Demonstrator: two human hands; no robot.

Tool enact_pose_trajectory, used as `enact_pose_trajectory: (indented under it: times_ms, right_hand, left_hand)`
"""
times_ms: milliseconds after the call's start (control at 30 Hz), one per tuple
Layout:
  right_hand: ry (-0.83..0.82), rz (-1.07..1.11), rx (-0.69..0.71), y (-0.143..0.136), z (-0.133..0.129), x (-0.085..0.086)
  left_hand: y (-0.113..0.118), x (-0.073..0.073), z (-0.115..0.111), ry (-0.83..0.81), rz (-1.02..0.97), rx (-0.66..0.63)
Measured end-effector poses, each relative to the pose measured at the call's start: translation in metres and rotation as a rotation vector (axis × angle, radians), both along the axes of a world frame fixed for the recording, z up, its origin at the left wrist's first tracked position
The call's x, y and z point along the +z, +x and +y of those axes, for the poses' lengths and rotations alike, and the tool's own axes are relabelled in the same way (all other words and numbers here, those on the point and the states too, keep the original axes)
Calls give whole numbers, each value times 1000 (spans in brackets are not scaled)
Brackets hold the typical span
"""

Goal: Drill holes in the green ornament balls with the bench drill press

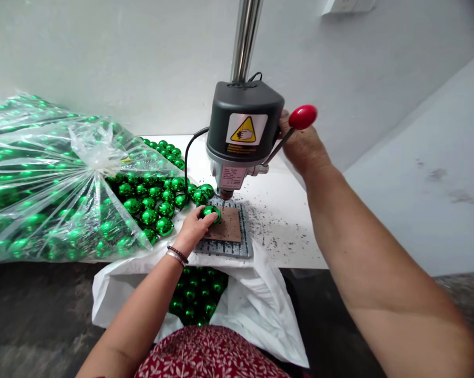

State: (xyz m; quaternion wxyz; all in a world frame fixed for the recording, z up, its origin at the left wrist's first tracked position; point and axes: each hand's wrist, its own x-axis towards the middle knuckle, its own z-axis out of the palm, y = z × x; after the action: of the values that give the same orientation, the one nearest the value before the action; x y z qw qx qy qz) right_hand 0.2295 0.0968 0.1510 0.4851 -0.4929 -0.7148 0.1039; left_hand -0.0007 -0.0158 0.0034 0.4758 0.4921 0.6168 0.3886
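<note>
My left hand (195, 224) pinches a shiny green ball ornament (212, 214) between thumb and fingers. It holds the ball over a brown board (229, 227) on the drill press base (246, 247), just left of the thin drill bit (223, 205). On the right side of the drill press (245, 97), my right hand (302, 147) is closed at the feed lever (278, 147), behind its red knob (302, 116). The motor housing hides part of its fingers.
Many loose green balls (148, 216) lie left of the base, beside a knotted clear bag (43, 210) full of them. An open white sack (256, 304) with more balls hangs at the table's front edge. Dark shavings (272, 223) litter the white table (296, 202). A black cable (187, 157) curves down left.
</note>
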Motion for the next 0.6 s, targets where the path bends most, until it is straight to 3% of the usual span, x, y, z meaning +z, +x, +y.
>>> enact_pose_trajectory:
  times_ms: [233, 600]
  right_hand:
    - [-28, -200, -32, -11, -32, 23]
    - [-13, -259, 53, -11, -27, 27]
  left_hand:
    - [2, -2, -3, 22, 120, 25]
    - [5, -1, -3, 131, 247, -9]
